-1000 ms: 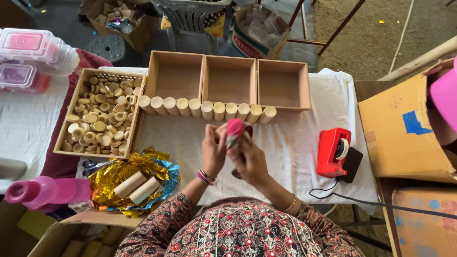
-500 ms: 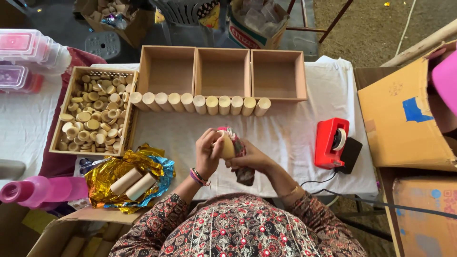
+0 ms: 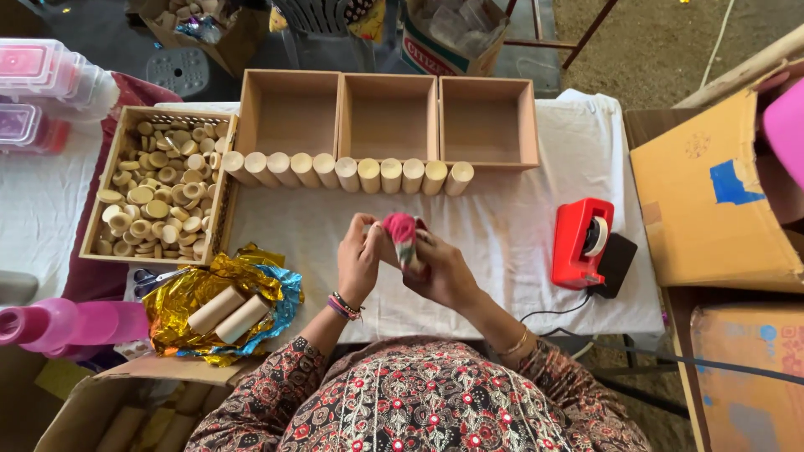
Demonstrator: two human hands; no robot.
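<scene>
From the head view, the pink-wrapped roll (image 3: 404,238) was mostly hidden between the hands above the white cloth (image 3: 502,243), only its crinkled pink top showing. The left hand (image 3: 358,261) pinched its side with curled fingers; the right hand (image 3: 440,266) closed round its lower part. Behind stood a row of smooth wooden cylinders (image 3: 343,173) before three square wooden boxes (image 3: 389,117). A tray of wooden discs (image 3: 155,197) sat left, two cylinders on crumpled gold foil (image 3: 213,297), a red tape dispenser (image 3: 582,243) right
</scene>
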